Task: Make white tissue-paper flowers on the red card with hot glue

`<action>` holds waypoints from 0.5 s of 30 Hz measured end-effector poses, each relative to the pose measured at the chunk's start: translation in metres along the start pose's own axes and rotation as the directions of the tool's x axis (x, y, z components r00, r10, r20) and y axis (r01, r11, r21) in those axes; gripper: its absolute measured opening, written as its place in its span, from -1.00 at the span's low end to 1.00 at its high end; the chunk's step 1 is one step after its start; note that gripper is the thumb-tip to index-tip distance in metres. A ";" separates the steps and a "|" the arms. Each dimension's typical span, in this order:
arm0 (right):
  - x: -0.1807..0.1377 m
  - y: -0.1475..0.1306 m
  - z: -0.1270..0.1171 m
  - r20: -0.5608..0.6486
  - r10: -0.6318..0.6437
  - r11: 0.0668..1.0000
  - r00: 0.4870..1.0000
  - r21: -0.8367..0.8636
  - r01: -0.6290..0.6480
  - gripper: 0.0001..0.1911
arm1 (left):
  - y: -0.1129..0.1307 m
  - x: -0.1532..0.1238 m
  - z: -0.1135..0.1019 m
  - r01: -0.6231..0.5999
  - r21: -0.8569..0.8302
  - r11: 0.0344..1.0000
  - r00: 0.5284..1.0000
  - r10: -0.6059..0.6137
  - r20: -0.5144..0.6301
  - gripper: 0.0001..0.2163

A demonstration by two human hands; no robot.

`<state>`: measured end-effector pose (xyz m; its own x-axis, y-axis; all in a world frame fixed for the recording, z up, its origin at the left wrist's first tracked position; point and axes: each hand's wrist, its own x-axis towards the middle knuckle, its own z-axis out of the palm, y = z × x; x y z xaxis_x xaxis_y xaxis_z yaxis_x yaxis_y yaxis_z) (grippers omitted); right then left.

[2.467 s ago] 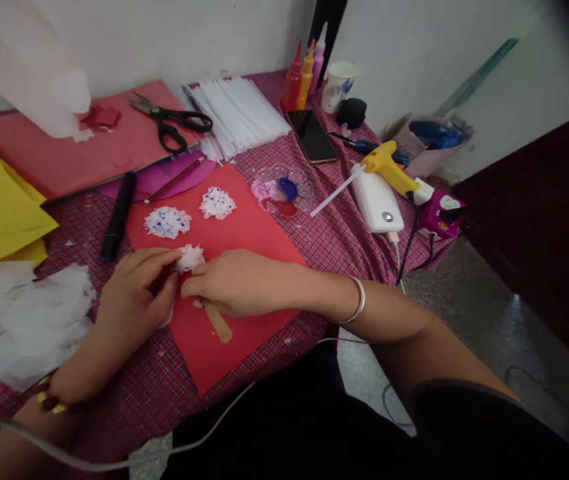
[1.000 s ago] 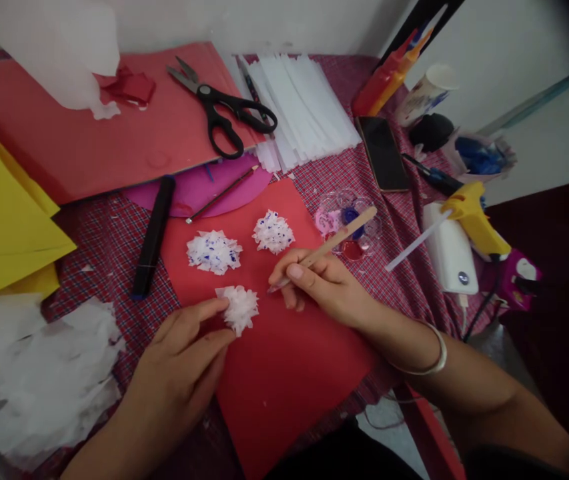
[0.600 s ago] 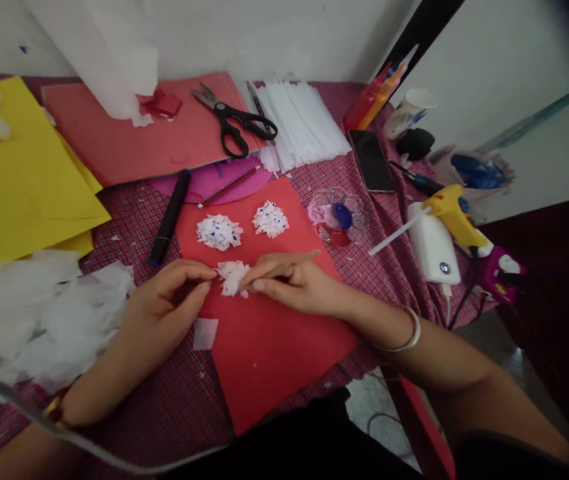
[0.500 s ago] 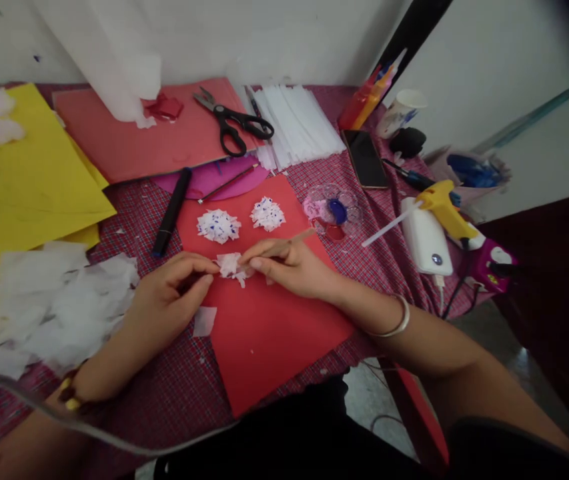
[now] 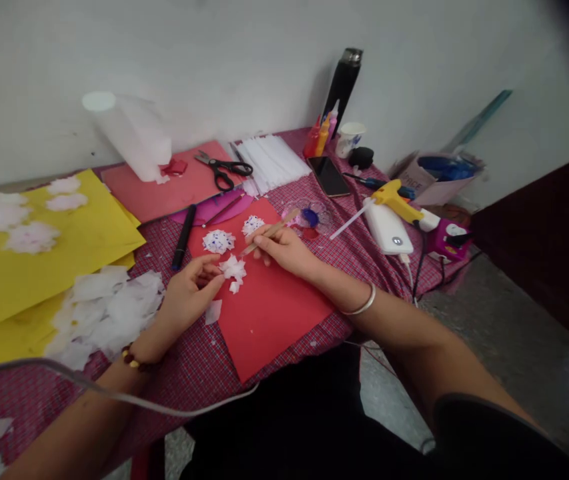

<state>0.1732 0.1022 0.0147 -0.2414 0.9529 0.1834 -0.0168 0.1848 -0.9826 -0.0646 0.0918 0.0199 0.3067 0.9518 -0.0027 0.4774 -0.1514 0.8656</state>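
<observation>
The small tissue flower [image 5: 233, 269] lay on the red paper sheet [image 5: 269, 313], right between the two hands. It was a crumpled white tuft with ragged, frayed edges, plain white as far as I could see. A loose bit hung off the edge facing the person.

The left hand [image 5: 191, 293] rested on the near-left corner of the sheet with its fingers loosely curled. Its fingertips were against the flower's left edge, though I could not tell whether they pinched it or only touched it. Just below that hand's fingers lay a small white scrap [image 5: 213, 311].

The right hand [image 5: 281, 247] was closed around a thin wooden stick [image 5: 270, 231], gripped like a pencil. The stick's lower tip pointed down towards the flower, and its upper end slanted away over a clear paint palette [image 5: 311, 217] just beyond the knuckles.

Just past the fingertips of both hands sat two more flowers [image 5: 218, 241], white and flecked with blue. A black marker [image 5: 184, 228] lay beyond the left hand, and a heap of white tissue pieces [image 5: 109, 310] lay to that hand's outer side.
</observation>
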 end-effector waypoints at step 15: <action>-0.106 -0.027 -0.056 0.122 -0.032 0.366 0.992 -0.922 0.125 -0.66 | -0.001 0.011 -0.027 -0.055 0.072 0.996 0.994 0.062 -0.095 -0.81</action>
<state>0.2533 0.0092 0.0237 -0.3576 0.9100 0.2097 0.8583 0.4088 -0.3101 -0.0839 0.1098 0.0330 0.2561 0.9616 0.0982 0.5175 -0.2222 0.8263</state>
